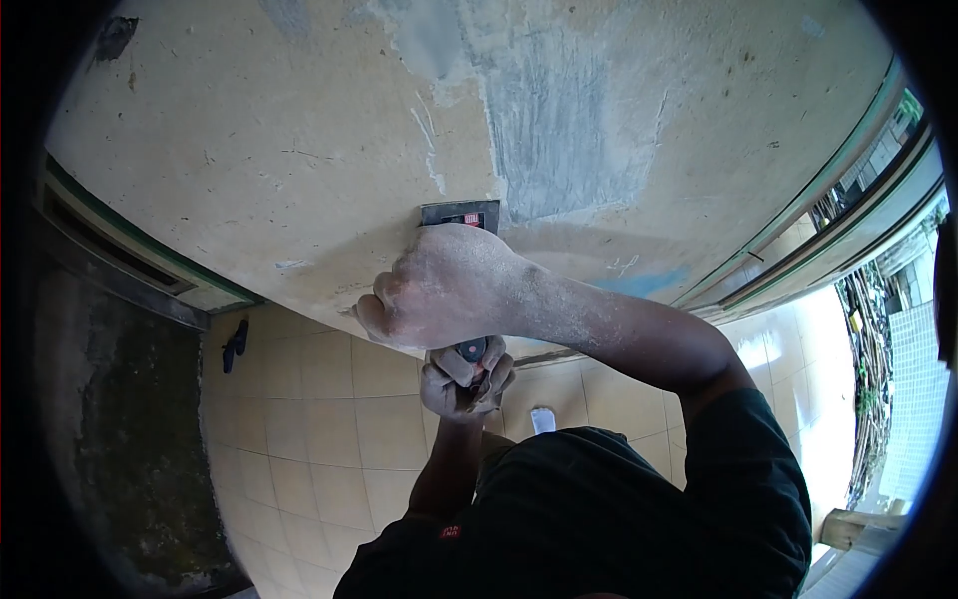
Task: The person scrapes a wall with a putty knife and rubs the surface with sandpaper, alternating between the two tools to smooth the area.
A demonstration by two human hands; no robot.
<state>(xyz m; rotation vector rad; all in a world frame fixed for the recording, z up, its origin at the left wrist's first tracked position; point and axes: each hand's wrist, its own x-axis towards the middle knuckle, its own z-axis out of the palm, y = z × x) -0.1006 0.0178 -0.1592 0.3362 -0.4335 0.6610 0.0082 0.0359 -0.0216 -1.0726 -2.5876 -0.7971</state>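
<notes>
My right hand (449,290), dusted white, presses down on top of a dark grey power tool (461,214) with a red label, held flat against the cream plaster wall (299,130). Only the tool's top edge shows above my knuckles. Just below, my left hand (467,377) is wrapped around the tool's dark handle (472,349), which has a bit of red on it. The wall around the tool bears grey and white patches (559,130). My black shirt fills the bottom of the head view.
A beige tiled floor (319,429) lies below the wall. A dark pair of sandals (235,344) rests near the left frame (120,260). A small white object (542,419) lies on the tiles. Green-edged door tracks (828,210) run along the right.
</notes>
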